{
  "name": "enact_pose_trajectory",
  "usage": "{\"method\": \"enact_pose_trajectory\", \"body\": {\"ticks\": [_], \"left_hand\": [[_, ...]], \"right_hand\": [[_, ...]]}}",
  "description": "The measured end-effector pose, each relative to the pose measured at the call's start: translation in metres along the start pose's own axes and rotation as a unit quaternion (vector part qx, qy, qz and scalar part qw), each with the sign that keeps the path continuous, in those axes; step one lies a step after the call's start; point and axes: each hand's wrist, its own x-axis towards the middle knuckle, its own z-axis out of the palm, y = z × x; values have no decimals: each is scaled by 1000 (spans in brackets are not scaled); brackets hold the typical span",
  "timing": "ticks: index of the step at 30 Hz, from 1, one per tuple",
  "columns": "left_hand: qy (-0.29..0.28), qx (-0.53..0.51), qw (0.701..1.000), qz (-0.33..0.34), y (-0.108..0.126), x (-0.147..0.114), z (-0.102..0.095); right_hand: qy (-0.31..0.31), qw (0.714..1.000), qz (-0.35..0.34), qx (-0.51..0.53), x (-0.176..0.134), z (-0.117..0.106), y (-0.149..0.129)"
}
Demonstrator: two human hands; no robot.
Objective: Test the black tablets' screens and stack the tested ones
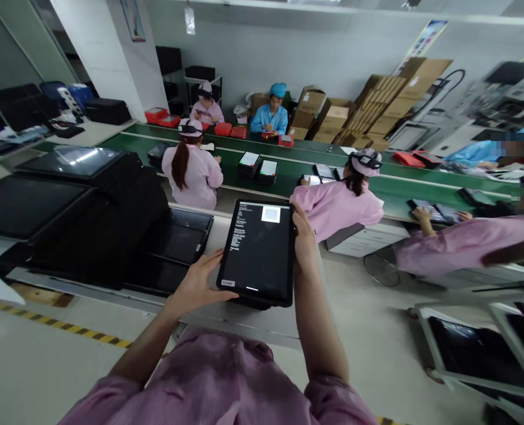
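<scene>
"Grey walls (253, 53), and a long green bench (297, 168) with a co-worker (189, 171) seated along this side. What's nearer?"

"A pale table (220, 230), with dark panels (177, 233) on its left part. Beside those, the tablet (257, 260), lit and facing the person, at about the middle of the view."

"Resting on anything?"

"Can't tell; something dark shows just under its lower edge."

"And the hands?"

"Both holding it. The right hand (305, 239) grips the right edge; the left hand (200, 277), thumb spread from fingers, holds the lower left."

"Which step, then?"

"Reading the screen, I'd judge: there's small text and a white code square (271, 214) up top."

"And the next move?"

"It'd call for keeping both edges steady, fingers clear of the text and that tiny label (228, 283)."
</scene>
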Motion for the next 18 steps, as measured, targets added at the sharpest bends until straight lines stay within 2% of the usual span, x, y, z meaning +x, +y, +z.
{"method": "enact_pose_trajectory", "body": {"ticks": [3, 7, 11, 14, 18], "left_hand": [[-38, 13, 999, -33, 0, -7, 8], [-57, -14, 996, -60, -5, -14, 18], [-42, -48, 995, -76, -10, -21, 30], [-13, -64, 995, -79, -13, -25, 42], [7, -81, 994, -74, -18, -28, 53]], "right_hand": [[16, 998, 59, -8, -20, -4, 16], [40, 996, 70, -33, -37, -7, 21], [42, 995, 63, -59, -39, -12, 29], [22, 996, 54, -67, -37, -16, 39], [11, 998, 64, -11, -36, -18, 49]]}}
